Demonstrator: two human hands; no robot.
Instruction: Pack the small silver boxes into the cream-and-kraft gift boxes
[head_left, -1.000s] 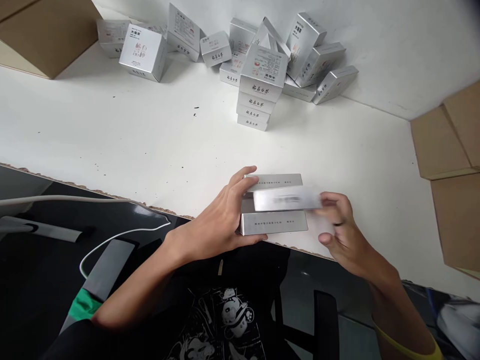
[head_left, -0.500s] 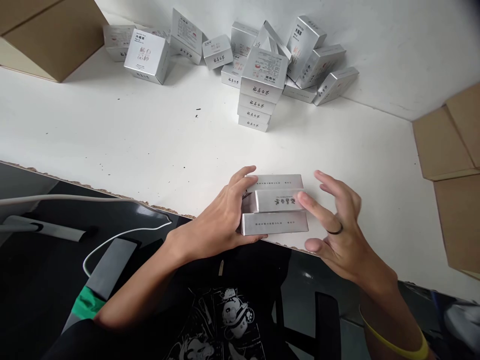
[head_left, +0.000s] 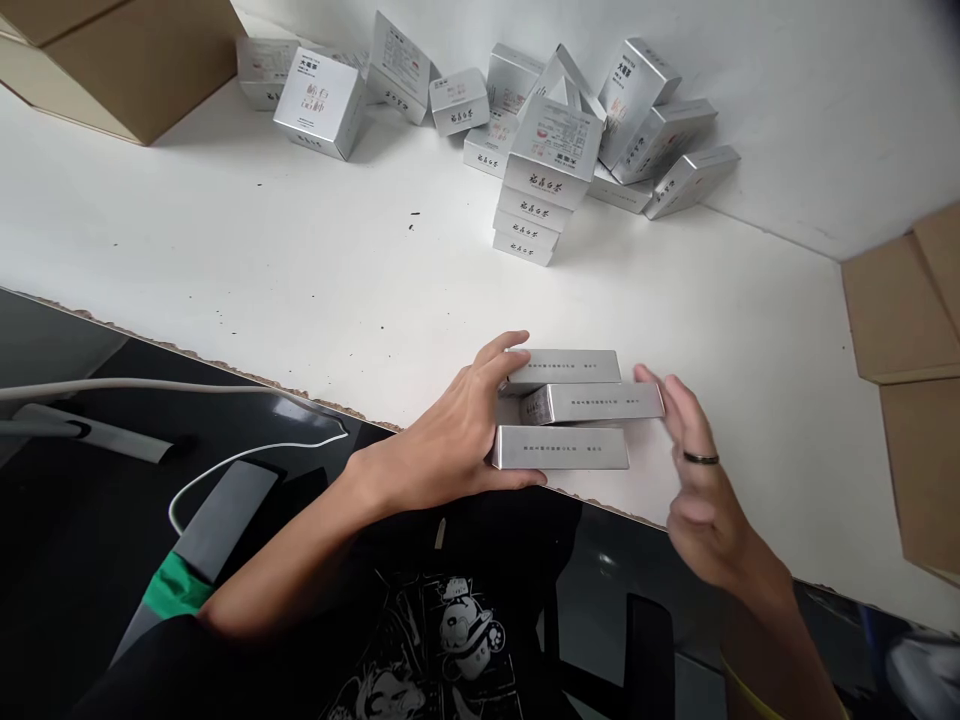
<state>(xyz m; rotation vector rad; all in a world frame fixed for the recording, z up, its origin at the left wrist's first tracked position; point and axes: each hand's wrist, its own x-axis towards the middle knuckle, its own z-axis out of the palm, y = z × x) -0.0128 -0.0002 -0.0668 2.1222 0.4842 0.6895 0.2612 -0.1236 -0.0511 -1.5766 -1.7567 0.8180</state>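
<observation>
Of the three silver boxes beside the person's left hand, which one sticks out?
The middle box: its end juts farther toward the right hand than the near box or the far box.

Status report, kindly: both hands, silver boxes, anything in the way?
Left hand gripping three silver boxes. Right hand open, by right end of middle box. Nothing seen blocking; box stack stands beyond.

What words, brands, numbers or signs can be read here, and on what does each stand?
"WHITE TEA" (small): silver box at the back left.
"大毫茶": same box, and the leaning box at the back right.
"福鼎白茶": sides of the stacked boxes.
Too small: side print on the three boxes at the left hand.
No number is legible.
</observation>
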